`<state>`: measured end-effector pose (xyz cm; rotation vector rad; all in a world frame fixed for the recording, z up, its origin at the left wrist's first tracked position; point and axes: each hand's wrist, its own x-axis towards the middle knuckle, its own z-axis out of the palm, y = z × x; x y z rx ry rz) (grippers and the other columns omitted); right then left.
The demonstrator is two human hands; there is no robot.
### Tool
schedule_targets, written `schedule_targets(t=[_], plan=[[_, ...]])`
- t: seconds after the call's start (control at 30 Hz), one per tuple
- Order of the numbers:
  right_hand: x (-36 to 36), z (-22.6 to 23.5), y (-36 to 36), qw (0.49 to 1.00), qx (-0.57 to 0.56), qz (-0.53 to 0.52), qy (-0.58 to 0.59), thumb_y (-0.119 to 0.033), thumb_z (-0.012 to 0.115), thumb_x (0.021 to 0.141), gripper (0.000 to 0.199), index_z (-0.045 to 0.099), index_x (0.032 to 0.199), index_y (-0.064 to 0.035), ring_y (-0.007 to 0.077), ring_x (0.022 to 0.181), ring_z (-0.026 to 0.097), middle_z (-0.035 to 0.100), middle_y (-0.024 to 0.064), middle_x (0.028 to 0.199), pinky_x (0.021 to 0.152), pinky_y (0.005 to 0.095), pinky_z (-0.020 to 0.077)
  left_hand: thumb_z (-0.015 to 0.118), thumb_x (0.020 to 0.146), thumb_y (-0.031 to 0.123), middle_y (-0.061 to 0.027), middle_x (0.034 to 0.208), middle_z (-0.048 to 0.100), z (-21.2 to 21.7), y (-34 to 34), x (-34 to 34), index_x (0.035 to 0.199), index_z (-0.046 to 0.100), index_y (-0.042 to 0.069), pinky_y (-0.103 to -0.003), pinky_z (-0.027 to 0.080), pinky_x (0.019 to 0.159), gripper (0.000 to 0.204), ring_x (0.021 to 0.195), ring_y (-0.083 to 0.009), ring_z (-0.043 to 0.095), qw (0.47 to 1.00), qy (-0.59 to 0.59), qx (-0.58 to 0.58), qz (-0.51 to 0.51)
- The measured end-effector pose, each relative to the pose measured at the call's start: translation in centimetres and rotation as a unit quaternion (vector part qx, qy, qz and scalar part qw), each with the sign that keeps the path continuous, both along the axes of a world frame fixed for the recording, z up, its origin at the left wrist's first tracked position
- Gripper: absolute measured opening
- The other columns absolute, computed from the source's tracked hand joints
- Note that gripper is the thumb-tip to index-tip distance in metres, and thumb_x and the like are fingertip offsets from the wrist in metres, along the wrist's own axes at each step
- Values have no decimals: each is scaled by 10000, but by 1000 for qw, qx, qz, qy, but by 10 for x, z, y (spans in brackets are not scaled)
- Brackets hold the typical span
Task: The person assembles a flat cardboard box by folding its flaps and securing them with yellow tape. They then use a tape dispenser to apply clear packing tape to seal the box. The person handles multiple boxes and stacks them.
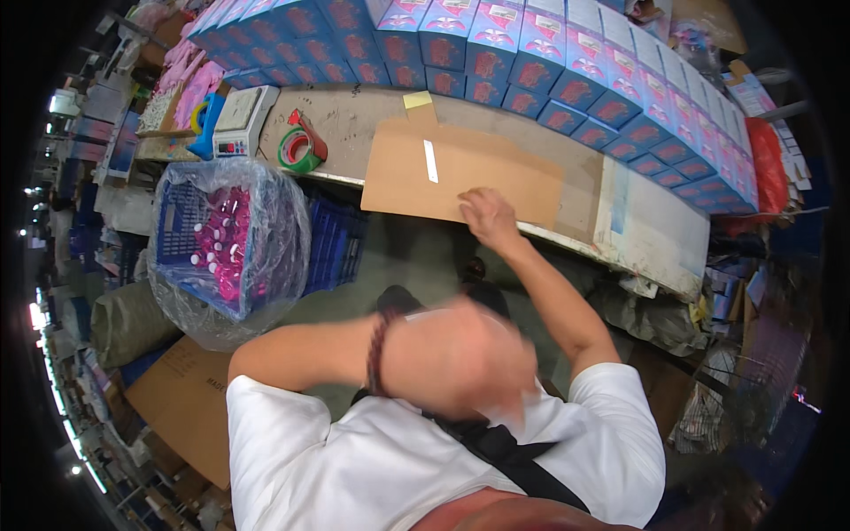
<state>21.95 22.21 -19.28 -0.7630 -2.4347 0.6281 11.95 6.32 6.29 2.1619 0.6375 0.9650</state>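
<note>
A flat brown cardboard sheet [394,177] lies on the workbench with its near edge along the bench front. A narrow white strip [431,161] rests on it. At the sheet's near edge is my right hand [489,215], its fingers curled together over the cardboard; anything between the fingertips is hidden. My left hand [460,354] is held in front of my chest, over my lap, away from the bench. Motion smears its fingers, so their pose and any content cannot be made out. A dark braided bracelet [379,354] circles the left wrist.
Stacked blue-and-pink boxes [491,53] line the bench's far side. A tape dispenser [303,146] and a scale [243,119] stand at left. Below them, a plastic-lined blue crate [181,221] holds pink items [226,234]. A yellow-topped card piece [420,106] lies beyond the sheet.
</note>
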Motion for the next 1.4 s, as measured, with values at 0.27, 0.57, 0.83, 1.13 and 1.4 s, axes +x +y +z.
schedule_targets(t=[0.27,0.57,0.83,1.13,1.4], plan=[[44,-28,87,966,-29,-126,-224,-383,614,829,624,441,1396,-189,435,1390,194,250,195,1509,1086,637,143,511,808,-2,-124,1443,386,-213,163,-176,1340,461,143,-472,412,993,554,1253,-410,401,801,429,-81,411],[30,-34,63,940,-49,-97,-324,-438,543,870,612,425,1409,-174,459,1396,157,235,157,1531,1081,654,116,440,929,206,-38,1478,364,-277,227,-219,1365,444,209,-615,240,1067,436,1373,-362,274,751,588,-78,292],[-8,-37,57,943,-22,-94,-320,-417,479,929,539,431,1406,-169,450,1389,196,283,136,1517,1088,630,140,651,801,296,-105,1201,551,-275,148,-214,1176,565,82,-665,259,1010,441,1255,-378,401,764,507,-19,400],[-48,-45,52,950,1,-58,-307,-388,475,927,493,465,1378,-189,426,1375,234,324,113,1500,1089,595,182,671,769,389,-119,1049,578,-275,106,-195,1102,598,89,-583,318,965,454,1051,-312,509,741,455,-112,480],[-67,-30,49,955,64,-65,-282,-368,565,874,485,524,1311,-159,387,1286,359,419,150,1404,1035,554,271,702,766,305,-180,1128,552,-290,71,-205,1184,559,42,-488,369,935,514,1071,-335,501,730,245,-72,634]])
